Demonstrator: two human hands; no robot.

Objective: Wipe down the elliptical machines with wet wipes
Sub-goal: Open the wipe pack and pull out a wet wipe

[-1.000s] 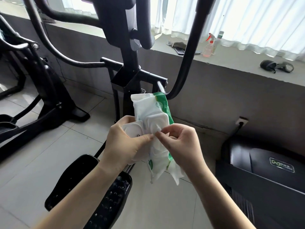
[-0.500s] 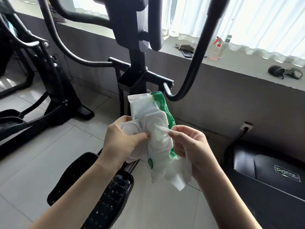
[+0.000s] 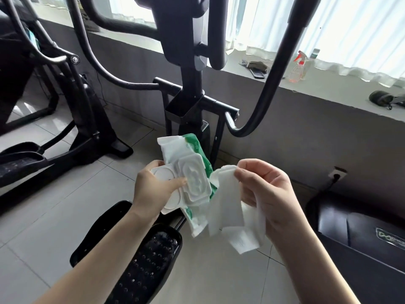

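The fingers of the right hand were curled and pinched the top of a white wet wipe, which hung down from them in loose folds. Its upper edge lay just beside the green side of the pack of wipes; whether the two touched could not be told. The left hand gripped that pack from the left, thumb laid across the white plastic lid, which stood flipped open beside the dispenser frame. The other fingers of the left hand were hidden behind the pack. The pack was held tilted, its top end up and away from the person.

Both hands were held above a black studded pedal of the elliptical machine, whose central column and curved handle bars rose straight ahead. A second elliptical stood to the left on the pale tiled floor. Behind the machines ran a grey window ledge bearing a clear spray bottle with a red trigger, under white curtains. A low black machine sat at the right, below a wall socket.
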